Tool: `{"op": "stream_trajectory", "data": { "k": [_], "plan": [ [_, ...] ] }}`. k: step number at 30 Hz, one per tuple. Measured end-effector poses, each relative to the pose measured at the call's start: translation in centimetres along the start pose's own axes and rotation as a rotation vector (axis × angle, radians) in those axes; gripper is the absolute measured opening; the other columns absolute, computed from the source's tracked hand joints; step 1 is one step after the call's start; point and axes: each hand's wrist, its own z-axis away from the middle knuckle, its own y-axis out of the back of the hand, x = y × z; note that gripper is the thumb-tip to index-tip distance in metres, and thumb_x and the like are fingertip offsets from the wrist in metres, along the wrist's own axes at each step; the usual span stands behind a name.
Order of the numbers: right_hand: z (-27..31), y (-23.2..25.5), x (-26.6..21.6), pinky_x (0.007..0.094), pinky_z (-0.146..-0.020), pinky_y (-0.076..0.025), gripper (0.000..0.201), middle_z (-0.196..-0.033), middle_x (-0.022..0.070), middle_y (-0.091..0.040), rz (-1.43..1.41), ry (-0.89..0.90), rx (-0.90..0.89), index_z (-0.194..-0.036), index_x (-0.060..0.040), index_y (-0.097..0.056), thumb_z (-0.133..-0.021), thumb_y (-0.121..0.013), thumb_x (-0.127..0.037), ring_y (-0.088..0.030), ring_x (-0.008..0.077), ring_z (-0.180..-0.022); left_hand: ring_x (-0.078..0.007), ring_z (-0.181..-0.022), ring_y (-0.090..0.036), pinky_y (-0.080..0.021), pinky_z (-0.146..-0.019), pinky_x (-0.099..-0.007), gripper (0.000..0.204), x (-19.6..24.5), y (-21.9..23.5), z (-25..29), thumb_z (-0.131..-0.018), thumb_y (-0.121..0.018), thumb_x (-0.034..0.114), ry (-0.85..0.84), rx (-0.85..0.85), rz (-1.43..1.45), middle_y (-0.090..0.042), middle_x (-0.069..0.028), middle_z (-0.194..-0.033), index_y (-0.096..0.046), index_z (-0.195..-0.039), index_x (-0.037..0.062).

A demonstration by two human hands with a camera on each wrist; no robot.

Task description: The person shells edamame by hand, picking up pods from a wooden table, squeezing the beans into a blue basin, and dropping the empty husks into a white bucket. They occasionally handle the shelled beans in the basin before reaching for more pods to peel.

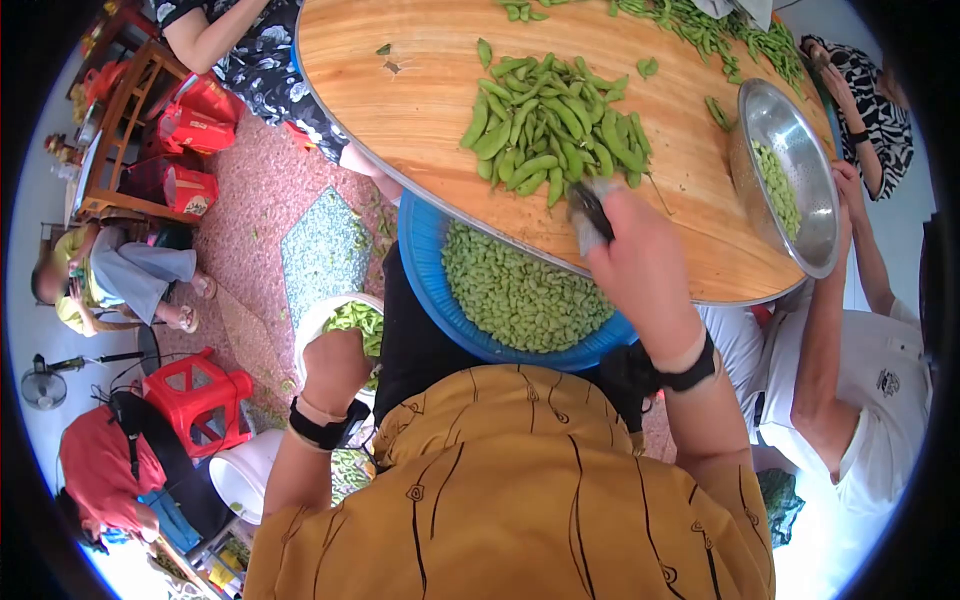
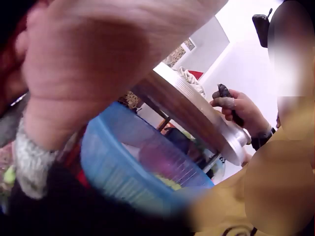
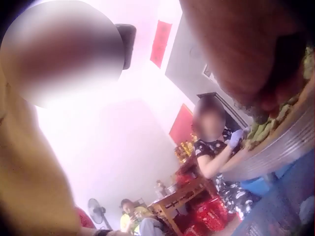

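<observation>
A pile of green soybean pods (image 1: 555, 125) lies on the round wooden table (image 1: 390, 110). My right hand (image 1: 645, 265) is at the pile's near edge, gripping a small black-handled tool (image 2: 235, 115) with grey wrapping around its fingers; the tool's working end is unclear. Below the table edge, a blue basin (image 1: 420, 270) sits at my lap, full of shelled green beans (image 1: 520, 295). My left hand (image 1: 335, 370) is over the rim of a white bucket (image 1: 312, 322) of green pods (image 1: 355, 325), back of the hand up and fingers hidden below.
A metal colander (image 1: 745, 150) with beans tilts at the table's right, held by a person in white (image 1: 850, 390). More pods (image 1: 700, 35) lie at the far edge. A red stool (image 1: 195, 390) and a tipped white bucket (image 1: 240, 475) are on the left floor. Other people sit around.
</observation>
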Motion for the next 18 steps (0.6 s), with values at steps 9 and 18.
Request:
{"op": "stream_trajectory", "data": {
  "k": [9,18],
  "plan": [
    [0.2,-1.1,0.5,0.0413,-0.061,-0.049,0.019,-0.079,0.0192,-0.059,-0.035,0.016,0.047,-0.089,-0.0007,-0.056,-0.072,-0.065,-0.002,-0.059,0.0376,-0.072,-0.0346,-0.07,-0.06,-0.048,-0.063,-0.041,0.02,6.6,5.8,-2.7,-0.08,-0.067,0.021,-0.233,0.115,0.516,-0.063,-0.0156,-0.078,-0.062,-0.089,0.0032],
    [4.1,0.1,-1.7,0.0324,-0.065,-0.05,0.025,-0.079,0.0154,-0.064,-0.511,-0.218,-0.03,-0.099,-0.0009,-0.06,-0.076,-0.067,-0.007,-0.065,0.0251,-0.07,-0.012,-0.069,-0.063,-0.049,-0.06,-0.0262,0.023,13.8,10.7,-4.4,-0.087,-0.046,0.0,-0.378,-0.044,1.436,-0.065,-0.008,-0.081,-0.061,-0.104,-0.002]
  ]
}}
